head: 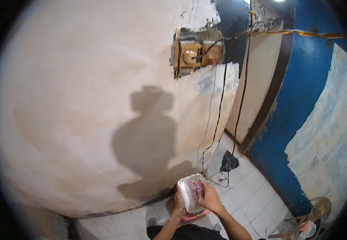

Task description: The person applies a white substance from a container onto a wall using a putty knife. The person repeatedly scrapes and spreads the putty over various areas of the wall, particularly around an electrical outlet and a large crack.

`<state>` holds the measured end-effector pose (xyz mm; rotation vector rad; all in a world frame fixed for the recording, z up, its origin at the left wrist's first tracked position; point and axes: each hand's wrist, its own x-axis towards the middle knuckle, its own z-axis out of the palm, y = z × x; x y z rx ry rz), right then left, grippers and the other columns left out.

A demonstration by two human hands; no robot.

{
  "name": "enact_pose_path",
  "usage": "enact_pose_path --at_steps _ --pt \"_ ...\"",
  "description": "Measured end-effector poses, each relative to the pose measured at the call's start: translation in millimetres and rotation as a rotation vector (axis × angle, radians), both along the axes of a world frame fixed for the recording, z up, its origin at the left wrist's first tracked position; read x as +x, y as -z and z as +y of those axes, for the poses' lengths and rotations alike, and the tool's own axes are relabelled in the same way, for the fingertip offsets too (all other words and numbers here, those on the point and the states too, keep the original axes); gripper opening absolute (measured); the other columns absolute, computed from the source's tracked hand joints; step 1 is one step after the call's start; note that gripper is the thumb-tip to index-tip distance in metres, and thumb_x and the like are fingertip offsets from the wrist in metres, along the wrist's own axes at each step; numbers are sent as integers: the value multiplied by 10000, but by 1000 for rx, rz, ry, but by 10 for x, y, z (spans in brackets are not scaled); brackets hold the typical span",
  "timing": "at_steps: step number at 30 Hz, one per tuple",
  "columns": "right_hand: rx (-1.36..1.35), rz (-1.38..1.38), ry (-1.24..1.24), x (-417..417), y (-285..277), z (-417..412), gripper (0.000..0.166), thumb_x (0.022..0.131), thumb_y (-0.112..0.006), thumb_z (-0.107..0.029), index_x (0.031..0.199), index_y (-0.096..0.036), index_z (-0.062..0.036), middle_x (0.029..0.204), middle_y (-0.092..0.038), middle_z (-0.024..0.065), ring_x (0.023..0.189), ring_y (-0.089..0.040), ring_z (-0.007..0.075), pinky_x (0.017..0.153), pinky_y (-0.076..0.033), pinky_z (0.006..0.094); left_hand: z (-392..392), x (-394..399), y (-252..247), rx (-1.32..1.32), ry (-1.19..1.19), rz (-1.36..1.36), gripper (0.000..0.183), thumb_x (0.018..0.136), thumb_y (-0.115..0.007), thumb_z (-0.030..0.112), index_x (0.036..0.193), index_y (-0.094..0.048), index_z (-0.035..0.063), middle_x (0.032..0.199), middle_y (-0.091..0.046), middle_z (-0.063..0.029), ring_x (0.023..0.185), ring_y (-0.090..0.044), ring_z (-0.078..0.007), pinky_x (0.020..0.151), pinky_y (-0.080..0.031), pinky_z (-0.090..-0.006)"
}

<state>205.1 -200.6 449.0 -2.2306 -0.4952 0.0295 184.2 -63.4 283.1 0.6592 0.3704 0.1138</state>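
My left hand (179, 200) grips the left side of a white rectangular tub (188, 204), tilted so that its inside faces me. Inside the tub my right hand (211, 197) holds a dark red, white-smeared pad or cloth (196, 189); which of the two I cannot tell. White smears show on my left wrist. Below the tub, partly hidden by it and my arms, is a pink-red basin or bucket rim (195, 217).
A patchy, cream-coated wall (71, 120) rises in front, carrying an opened electrical socket box (199, 54). Loose cables (242, 102) hang to the tiled floor (248, 204), where a dark bag or cloth (230, 161) lies. A chair (320, 210) stands lower right, by a blue wall (281, 132).
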Motion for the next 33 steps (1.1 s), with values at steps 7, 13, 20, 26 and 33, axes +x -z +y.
enact_pose_path --at_steps 7,13,20,26,33 --pt "-158 108 -31 -32 -1 45 500 679 -644 -120 1119 -487 59 925 -584 329 906 -556 500 818 -464 525 -21 118 156 -3 36 -70 644 965 -328 544 1335 -441 29 1307 -512 -101 1189 -489 -226 1045 -344 -350" --pt "-117 102 15 39 -70 -75 436 707 -600 -83 1093 -479 80 870 -583 332 858 -570 484 762 -464 523 -43 253 58 -71 160 -92 679 961 -271 569 1348 -419 30 1323 -502 -123 1210 -483 -262 1067 -336 -382" --pt "203 -137 63 195 -98 -378 285 771 -630 -90 992 -563 76 709 -602 181 632 -596 242 591 -475 371 -159 275 -116 25 116 -69 566 985 -354 490 1234 -527 12 1164 -606 -91 1015 -591 -190 912 -456 -326" --pt "592 441 148 427 -204 -861 261 832 -620 -43 1082 -583 23 877 -635 47 694 -580 91 607 -467 233 -301 387 -835 -106 341 -37 580 984 -302 506 1282 -479 41 1186 -580 -100 1047 -582 -218 946 -470 -364" --pt "951 738 33 374 -315 -957 343 841 -617 -13 1161 -531 78 975 -656 96 829 -650 135 711 -537 252 -328 330 -1319 -109 449 -86 719 933 -279 633 1332 -428 54 1225 -565 -130 1076 -594 -228 938 -488 -361"
